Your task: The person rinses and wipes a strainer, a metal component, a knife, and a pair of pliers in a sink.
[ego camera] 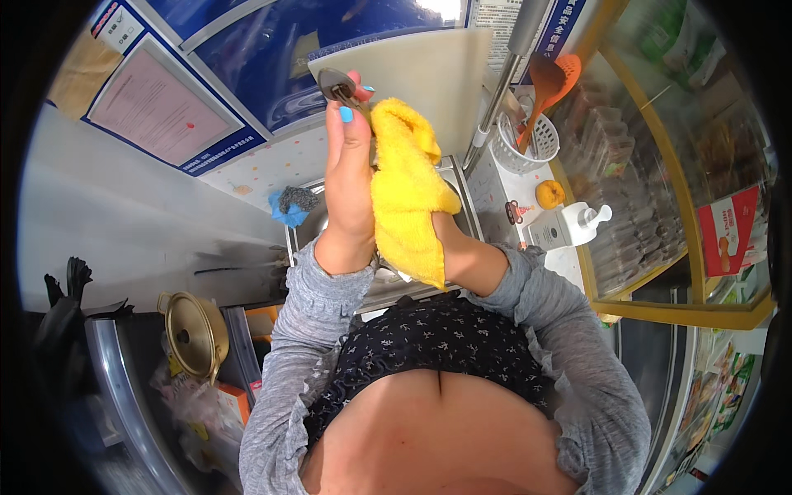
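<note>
My left hand (349, 179), with blue nail polish, grips a slim utensil near its round, flat metal head (334, 81). Beyond the fingers, the utensil's lower part is hidden by a folded yellow terry cloth (405, 204). My right hand (450, 240) is mostly covered by that cloth and holds it against the utensil; its fingers cannot be seen. Both hands are raised over a stainless steel sink (468, 198), whose basin they largely block from sight.
Left of the sink lie a blue cloth (288, 211) and a dark scouring pad (299, 199). On the right counter stand a white utensil basket (526, 148), an orange fruit (549, 194) and a pump bottle (566, 226). A yellow-framed glass case (643, 111) borders it. A lidded golden pot (195, 334) sits lower left.
</note>
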The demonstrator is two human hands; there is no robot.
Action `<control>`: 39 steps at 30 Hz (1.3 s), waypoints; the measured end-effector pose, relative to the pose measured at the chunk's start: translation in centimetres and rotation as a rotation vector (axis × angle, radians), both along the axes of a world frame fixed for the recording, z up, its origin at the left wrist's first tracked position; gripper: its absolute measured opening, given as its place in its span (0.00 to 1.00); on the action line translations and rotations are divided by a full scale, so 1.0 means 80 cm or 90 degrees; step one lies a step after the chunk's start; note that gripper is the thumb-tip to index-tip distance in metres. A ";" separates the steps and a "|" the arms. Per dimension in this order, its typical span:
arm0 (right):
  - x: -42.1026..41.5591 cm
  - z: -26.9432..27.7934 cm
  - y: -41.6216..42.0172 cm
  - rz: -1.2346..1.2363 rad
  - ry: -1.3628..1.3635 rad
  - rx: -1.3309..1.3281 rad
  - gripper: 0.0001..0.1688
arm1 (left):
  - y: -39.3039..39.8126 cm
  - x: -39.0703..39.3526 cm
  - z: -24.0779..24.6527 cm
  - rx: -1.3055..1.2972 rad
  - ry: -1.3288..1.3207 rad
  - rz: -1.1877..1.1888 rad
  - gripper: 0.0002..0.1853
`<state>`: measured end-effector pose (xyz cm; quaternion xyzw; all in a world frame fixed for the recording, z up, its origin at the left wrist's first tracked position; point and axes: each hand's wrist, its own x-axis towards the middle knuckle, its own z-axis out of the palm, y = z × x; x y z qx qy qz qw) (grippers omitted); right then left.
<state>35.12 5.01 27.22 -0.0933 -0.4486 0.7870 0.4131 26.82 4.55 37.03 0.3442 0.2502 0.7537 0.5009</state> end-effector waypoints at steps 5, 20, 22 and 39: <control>0.000 0.000 0.024 0.077 0.151 -0.134 0.21 | 0.002 -0.012 -0.012 0.014 0.004 -0.145 0.31; 0.069 0.010 0.082 0.149 0.309 -0.216 0.22 | -0.035 -0.019 -0.034 -0.102 0.373 -0.094 0.27; 0.062 -0.006 0.077 -0.094 0.134 0.150 0.20 | -0.037 -0.002 -0.051 -0.056 0.412 -0.036 0.29; 0.038 0.002 -0.021 -0.123 0.066 0.217 0.25 | -0.047 0.026 -0.074 0.110 0.430 0.135 0.29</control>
